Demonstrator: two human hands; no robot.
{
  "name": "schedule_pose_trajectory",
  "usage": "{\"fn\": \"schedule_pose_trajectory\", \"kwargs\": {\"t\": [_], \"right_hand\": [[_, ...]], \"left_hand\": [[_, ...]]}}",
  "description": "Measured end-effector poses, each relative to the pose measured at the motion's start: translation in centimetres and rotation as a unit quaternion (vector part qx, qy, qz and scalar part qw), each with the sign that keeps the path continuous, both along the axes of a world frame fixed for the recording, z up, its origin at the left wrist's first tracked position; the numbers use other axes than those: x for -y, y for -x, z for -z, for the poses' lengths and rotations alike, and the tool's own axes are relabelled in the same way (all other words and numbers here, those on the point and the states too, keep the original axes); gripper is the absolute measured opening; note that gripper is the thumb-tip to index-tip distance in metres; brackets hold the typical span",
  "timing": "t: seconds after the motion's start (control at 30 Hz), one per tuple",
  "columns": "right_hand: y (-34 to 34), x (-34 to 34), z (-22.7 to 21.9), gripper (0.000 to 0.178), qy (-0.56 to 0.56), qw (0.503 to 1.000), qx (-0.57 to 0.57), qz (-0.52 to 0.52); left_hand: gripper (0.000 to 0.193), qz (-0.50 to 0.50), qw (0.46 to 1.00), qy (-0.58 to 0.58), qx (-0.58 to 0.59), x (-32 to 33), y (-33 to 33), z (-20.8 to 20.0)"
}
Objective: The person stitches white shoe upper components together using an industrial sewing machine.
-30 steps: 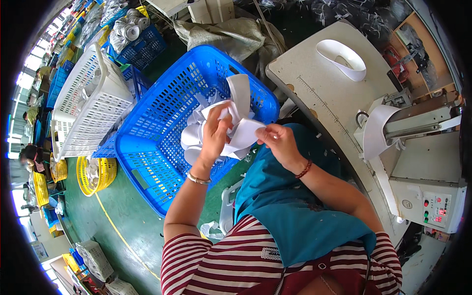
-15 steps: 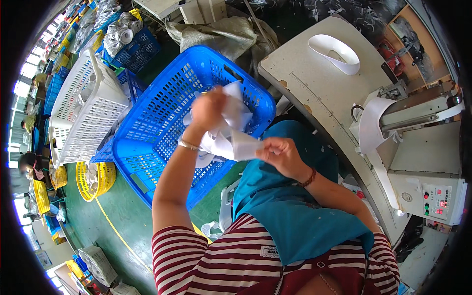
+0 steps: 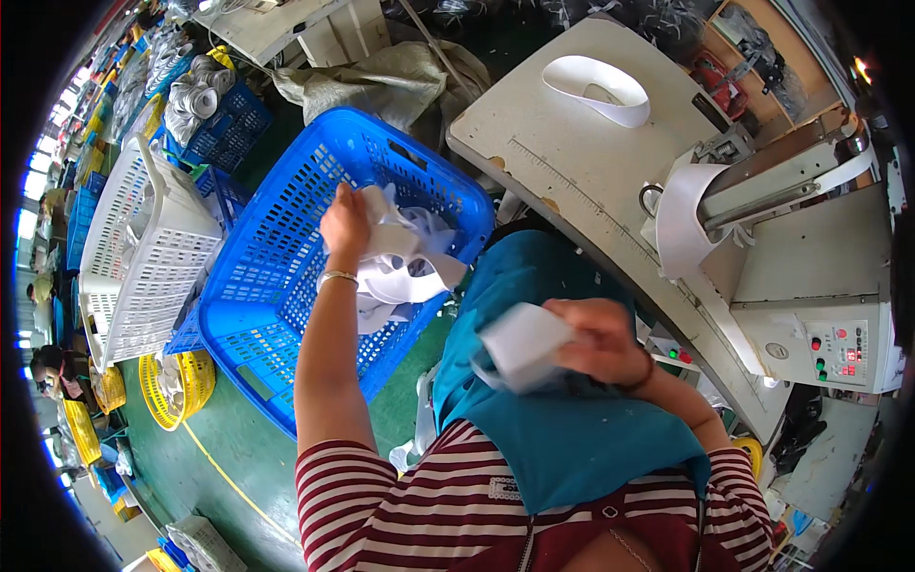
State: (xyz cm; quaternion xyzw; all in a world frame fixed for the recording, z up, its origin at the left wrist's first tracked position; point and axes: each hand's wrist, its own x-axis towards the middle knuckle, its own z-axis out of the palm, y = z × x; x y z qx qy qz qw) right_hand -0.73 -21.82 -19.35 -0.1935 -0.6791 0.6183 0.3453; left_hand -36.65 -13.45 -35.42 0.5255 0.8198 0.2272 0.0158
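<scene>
A: Left hand (image 3: pixel 345 221) state?

B: Closed, raised over the blue basket (image 3: pixel 276 286). It grips a bundle of white fabric bands (image 3: pixel 405 267) that hangs from the fist, over the basket's near-right side. Thin bracelet at the wrist.

A: Right hand (image 3: pixel 599 336)?

B: Closed on a single white band piece (image 3: pixel 522 345), held over the teal apron (image 3: pixel 562 419) at the lap. The piece is blurred; its shape cannot be read exactly.

A: Are the two hands apart?

B: Well apart. The bundle is over the basket, the single piece is nearer the body, beside the counter (image 3: pixel 572 162) edge.

A: On the counter?

B: A white looped band (image 3: pixel 596 88) lies flat toward the far end. A sewing machine (image 3: pixel 791 248) stands at the right, with a white strip (image 3: pixel 681 229) hanging at its head and a control panel with red buttons on its side.

A: Surroundings?

B: A white basket (image 3: pixel 143 257) just left of the blue one, a yellow basket (image 3: pixel 176 386) on the green floor (image 3: pixel 229 458), a smaller blue crate (image 3: pixel 224 124) with white pieces farther back.
</scene>
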Motion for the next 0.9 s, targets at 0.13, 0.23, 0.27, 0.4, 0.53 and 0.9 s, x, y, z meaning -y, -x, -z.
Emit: {"fn": "schedule_pose_trajectory", "kwargs": {"t": [0.13, 0.23, 0.27, 0.4, 0.53, 0.9], "right_hand": [[-4.6, -0.5, -0.9, 0.005, 0.159, 0.976, -0.077, 0.128], [-4.8, -1.5, -2.4, 0.008, 0.262, 0.931, -0.216, 0.136], [-5.2, -1.8, -2.9, 0.016, 0.264, 0.934, -0.217, 0.109], [-7.1, -2.2, -4.9, 0.022, 0.283, 0.921, -0.231, 0.132], [-9.1, -1.7, -9.1, 0.021, 0.193, 0.957, -0.167, 0.14], [-16.3, -2.0, -16.2, 0.014, 0.078, 0.912, -0.202, 0.348]], "left_hand": [[0.022, 0.102, 0.995, 0.001, -0.002, -0.6, -2.9, -1.5], [0.027, 0.228, 0.967, -0.06, -0.093, -0.1, -7.8, -7.4], [0.026, 0.277, 0.946, -0.113, -0.128, -0.1, -9.4, -9.5], [0.048, 0.533, 0.731, -0.066, 0.421, 1.0, -19.2, -19.1], [0.052, 0.602, 0.569, 0.135, 0.543, 1.2, -25.1, -24.8], [0.021, 0.618, 0.514, 0.088, 0.588, -3.2, -31.0, -34.5]]}}
